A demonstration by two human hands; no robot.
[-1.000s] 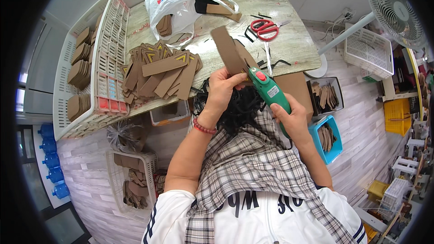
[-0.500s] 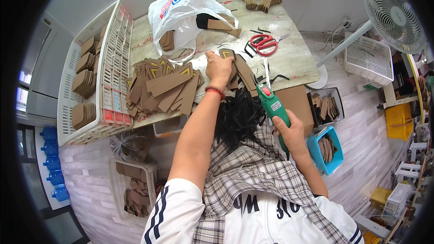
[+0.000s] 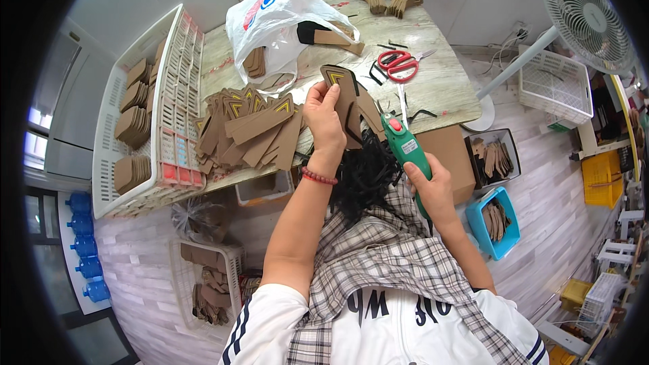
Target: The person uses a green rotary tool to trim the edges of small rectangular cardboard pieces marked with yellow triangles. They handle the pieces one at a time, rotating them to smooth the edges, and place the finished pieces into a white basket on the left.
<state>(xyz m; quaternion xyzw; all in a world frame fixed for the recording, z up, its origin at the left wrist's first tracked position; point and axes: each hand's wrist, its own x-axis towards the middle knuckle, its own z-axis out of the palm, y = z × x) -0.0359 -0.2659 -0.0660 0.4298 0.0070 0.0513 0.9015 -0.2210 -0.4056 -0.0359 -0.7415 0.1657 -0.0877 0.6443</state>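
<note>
Between the thumb and fingers of my left hand (image 3: 324,120) is a brown strap-shaped piece (image 3: 347,98) with black edging and a yellow chevron, raised above the table's near edge. Another brown piece (image 3: 369,109) lies just behind it. My right hand (image 3: 434,189) is wrapped round a green electric cutter (image 3: 412,151) with a red button; its tip points toward the table, apart from the piece. A tangle of black trimmed strips (image 3: 365,179) hangs between my hands over a checked apron (image 3: 378,257). Left of my left hand spreads a pile of similar brown pieces (image 3: 253,132).
Red-handled scissors (image 3: 399,67) and black scraps lie on the wooden table (image 3: 433,37). A white plastic bag (image 3: 270,27) stands at the back, a white crate (image 3: 179,94) at left. To the right are a fan (image 3: 588,20) and a blue bin (image 3: 492,223) on the floor.
My left hand has drawn the brown piece up and nearer, turning it so more of its face and black edging shows. The cutter has shifted slightly.
</note>
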